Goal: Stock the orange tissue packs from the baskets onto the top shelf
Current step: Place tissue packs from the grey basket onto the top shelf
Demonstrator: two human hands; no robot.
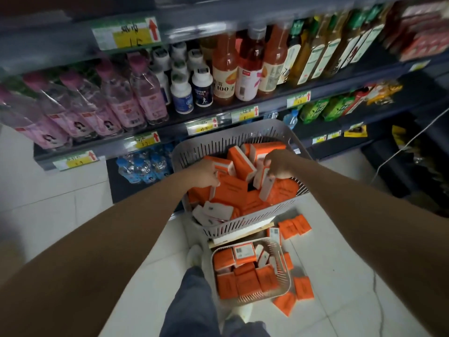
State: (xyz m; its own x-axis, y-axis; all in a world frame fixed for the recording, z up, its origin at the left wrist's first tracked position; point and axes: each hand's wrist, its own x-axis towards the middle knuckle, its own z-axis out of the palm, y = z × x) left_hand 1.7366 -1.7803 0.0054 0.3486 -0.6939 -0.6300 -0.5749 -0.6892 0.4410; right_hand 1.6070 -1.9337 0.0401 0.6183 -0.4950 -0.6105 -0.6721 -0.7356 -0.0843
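A grey slotted basket (245,132) in front of the shelves is heaped with orange tissue packs (243,164). Both my hands reach into it. My left hand (202,172) closes its fingers on an orange pack at the heap's left side. My right hand (279,164) grips an orange-and-white pack (266,188) that stands on end near the right side. Lower down, a smaller white basket (286,276) on the floor holds more orange packs (245,280). The top shelf edge (206,25) runs across the upper part of the view; its surface is out of sight.
Shelves behind the basket carry pink bottles (116,100), white jars (192,88), orange drinks (250,62) and green bottles (315,54). Loose orange packs (294,226) lie on the white tiled floor around the small basket. My legs and shoes (194,254) stand beside it.
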